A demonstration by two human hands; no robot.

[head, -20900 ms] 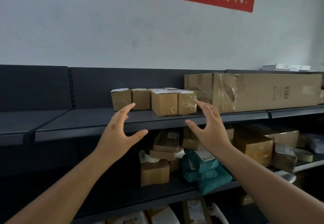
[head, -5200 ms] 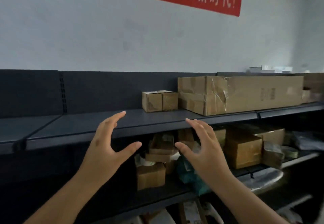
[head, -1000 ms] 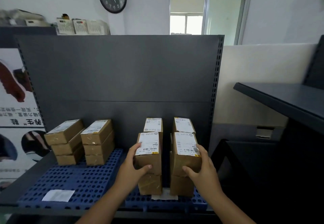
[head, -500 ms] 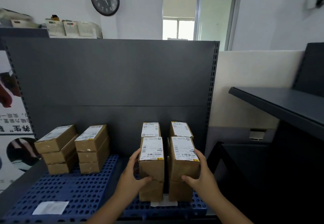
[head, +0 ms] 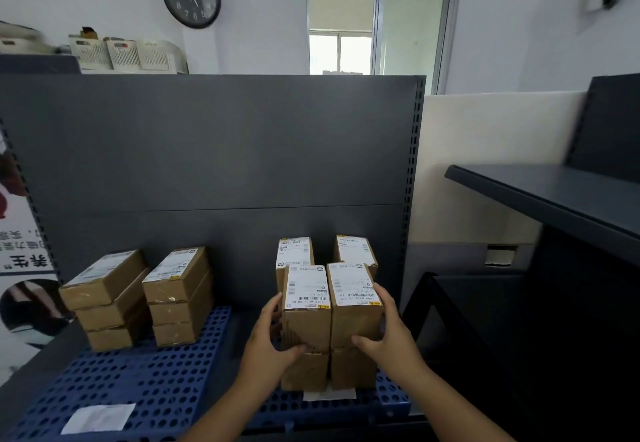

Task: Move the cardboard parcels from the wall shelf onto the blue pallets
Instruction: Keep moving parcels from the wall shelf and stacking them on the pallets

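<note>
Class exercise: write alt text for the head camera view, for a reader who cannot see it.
Left hand and right hand press two labelled parcels onto lower ones on a blue pallet; two more stacks stand left.

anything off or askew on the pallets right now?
Mostly tidy. Two loose white paper sheets lie on the blue pallets: one near the front left, one poking out from under the front parcel stack. The left hand and right hand clasp the top two parcels, which sit squarely on the parcels below.
</note>
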